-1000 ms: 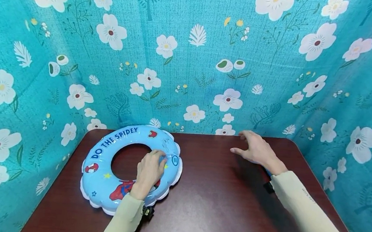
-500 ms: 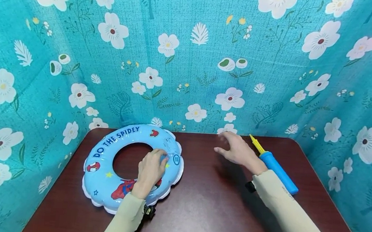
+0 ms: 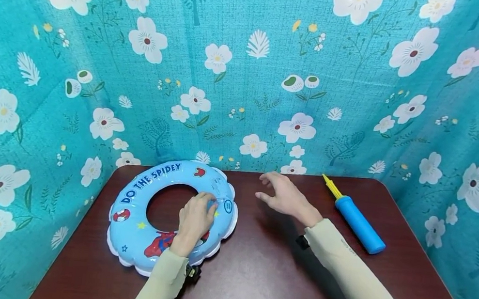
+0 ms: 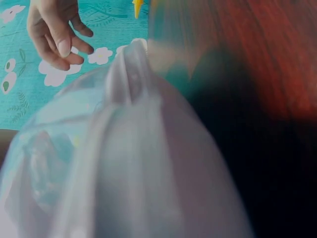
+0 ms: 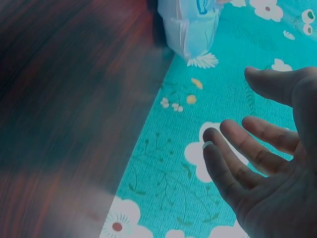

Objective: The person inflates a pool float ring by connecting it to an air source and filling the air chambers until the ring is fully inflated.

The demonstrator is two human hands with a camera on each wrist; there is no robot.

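A light-blue inflatable swim ring (image 3: 130, 230) with "DO THE SPIDEY" print and a scalloped pale edge lies flat at the table's left. My left hand (image 3: 192, 220) is on the ring's right side, its curled fingers and thumb pinching the top near a small printed oval. What exactly lies between the fingertips is hidden. Blurred and close, the ring (image 4: 138, 173) fills much of the left wrist view. My right hand (image 3: 285, 195) hovers above the table, right of the ring, fingers loosely bent and holding nothing; the right wrist view shows the bare palm (image 5: 267, 193).
A blue hand pump (image 3: 359, 223) with a yellow nozzle lies at the right of the dark reddish-brown table (image 3: 252, 277), beyond my right forearm. A teal flowered curtain (image 3: 237, 86) closes off the back and both sides. Black wrist cameras sit under both sleeves.
My right hand has moved left, from the pump towards the swim ring, and the pump has come into full view. The left hand and ring have stayed in place.
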